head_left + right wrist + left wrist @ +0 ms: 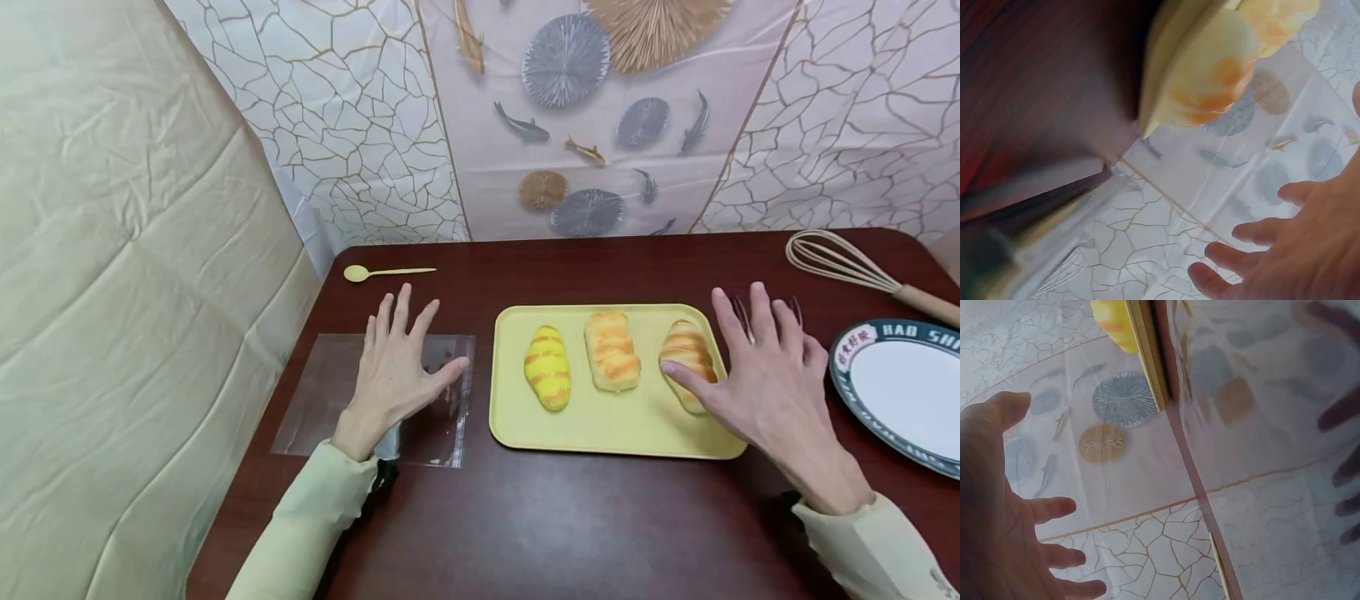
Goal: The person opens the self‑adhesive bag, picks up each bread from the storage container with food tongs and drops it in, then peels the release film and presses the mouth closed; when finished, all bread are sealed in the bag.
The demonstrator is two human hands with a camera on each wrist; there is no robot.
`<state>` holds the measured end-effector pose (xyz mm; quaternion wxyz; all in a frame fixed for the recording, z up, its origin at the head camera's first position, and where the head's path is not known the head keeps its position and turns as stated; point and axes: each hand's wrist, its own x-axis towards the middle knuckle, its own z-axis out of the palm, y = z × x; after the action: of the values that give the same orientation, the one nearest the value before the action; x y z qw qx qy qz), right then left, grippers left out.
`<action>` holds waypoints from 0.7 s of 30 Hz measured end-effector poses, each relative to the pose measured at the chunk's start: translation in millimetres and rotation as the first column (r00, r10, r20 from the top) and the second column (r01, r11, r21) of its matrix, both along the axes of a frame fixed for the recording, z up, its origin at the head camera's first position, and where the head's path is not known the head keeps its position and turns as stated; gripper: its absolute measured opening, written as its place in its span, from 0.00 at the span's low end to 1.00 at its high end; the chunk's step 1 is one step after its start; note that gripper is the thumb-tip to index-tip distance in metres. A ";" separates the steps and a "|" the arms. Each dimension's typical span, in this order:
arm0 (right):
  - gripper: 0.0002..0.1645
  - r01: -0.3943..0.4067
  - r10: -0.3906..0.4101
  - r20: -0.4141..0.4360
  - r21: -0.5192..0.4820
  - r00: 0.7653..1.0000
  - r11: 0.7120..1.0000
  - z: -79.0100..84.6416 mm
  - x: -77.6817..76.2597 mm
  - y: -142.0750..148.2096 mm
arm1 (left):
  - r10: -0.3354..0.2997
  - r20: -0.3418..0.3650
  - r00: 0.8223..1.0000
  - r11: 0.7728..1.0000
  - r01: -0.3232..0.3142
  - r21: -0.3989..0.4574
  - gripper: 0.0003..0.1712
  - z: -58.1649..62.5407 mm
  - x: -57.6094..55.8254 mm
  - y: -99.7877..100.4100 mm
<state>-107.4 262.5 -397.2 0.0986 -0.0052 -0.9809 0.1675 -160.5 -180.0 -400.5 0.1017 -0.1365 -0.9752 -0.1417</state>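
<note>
My left hand is held with fingers spread over a clear plastic bag on the left of the table; nothing is in its grasp. My right hand spreads its fingers at the right end of a yellow tray, partly covering a striped bread roll. Whether its thumb touches that roll is hard to tell. Also on the tray lie a bright yellow roll and a golden bread. The left wrist view shows the same left hand with bare, parted fingers; the right hand holds nothing either.
A yellow spoon lies at the back left. To the right are a whisk with a wooden handle and a white plate with a dark green rim. Thin dark loops show behind the right fingers, their kind unclear. A patterned cloth hangs behind the table.
</note>
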 end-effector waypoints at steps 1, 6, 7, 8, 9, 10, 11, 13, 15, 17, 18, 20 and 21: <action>0.67 0.000 0.000 -0.027 -0.025 1.000 1.000 1.3 0.6 -1.8 | -0.001 -0.006 1.000 1.000 0.001 0.008 0.54 1.0 0.3 0.1; 0.54 -0.061 0.018 -0.204 -0.209 0.979 0.976 9.3 6.3 -16.4 | 0.016 -0.034 0.999 0.999 -0.014 0.037 0.46 6.8 4.9 -0.6; 0.50 -0.081 0.026 -0.228 -0.236 0.973 0.968 10.7 7.6 -20.4 | 0.022 -0.035 0.999 0.999 -0.020 0.046 0.43 8.1 6.9 -1.4; 0.47 -0.101 0.036 -0.248 -0.255 0.968 0.962 12.4 8.6 -24.9 | 0.030 -0.035 0.999 0.998 -0.028 0.056 0.41 9.5 8.8 -2.1; 0.44 -0.119 0.046 -0.265 -0.267 0.963 0.956 13.9 9.2 -29.7 | 0.036 -0.038 0.999 0.997 -0.033 0.065 0.39 10.9 10.6 -2.8; 0.41 -0.140 0.061 -0.282 -0.269 0.958 0.953 15.6 9.6 -34.7 | 0.042 -0.043 0.998 0.996 -0.039 0.075 0.37 12.3 12.4 -3.5; 0.40 -0.159 0.076 -0.295 -0.268 0.952 0.950 17.5 10.0 -39.8 | 0.049 -0.048 0.998 0.995 -0.045 0.085 0.35 13.5 14.2 -4.2; 0.37 -0.202 0.110 -0.330 -0.261 0.938 0.944 21.2 10.9 -51.2 | 0.055 -0.065 0.996 0.993 -0.048 0.105 0.31 15.7 16.8 -5.5; 0.36 -0.246 0.150 -0.355 -0.244 0.923 0.938 24.9 11.2 -63.3 | 0.047 -0.088 0.995 0.992 -0.036 0.119 0.25 16.9 17.8 -6.7; 0.35 -0.287 0.194 -0.357 -0.230 0.914 0.930 28.5 10.5 -76.5 | 0.035 -0.106 0.994 0.991 -0.021 0.129 0.19 17.1 17.7 -8.0; 0.34 -0.307 0.218 -0.348 -0.227 0.912 0.924 30.3 9.6 -83.7 | 0.029 -0.110 0.993 0.992 -0.015 0.129 0.17 16.8 17.1 -8.6; 0.32 -0.344 0.265 -0.311 -0.234 0.913 0.909 33.5 6.9 -98.6 | 0.020 -0.103 0.994 0.993 -0.008 0.120 0.15 15.7 15.4 -9.4; 0.31 -0.363 0.291 -0.289 -0.242 0.912 0.900 34.4 5.1 -106.3 | 0.018 -0.092 0.996 0.994 -0.007 0.113 0.14 15.2 14.7 -9.6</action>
<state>-102.4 156.3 -362.8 0.1879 0.1671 -0.9123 0.3231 -145.8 -189.6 -385.3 0.1555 -0.1308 -0.9607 -0.1891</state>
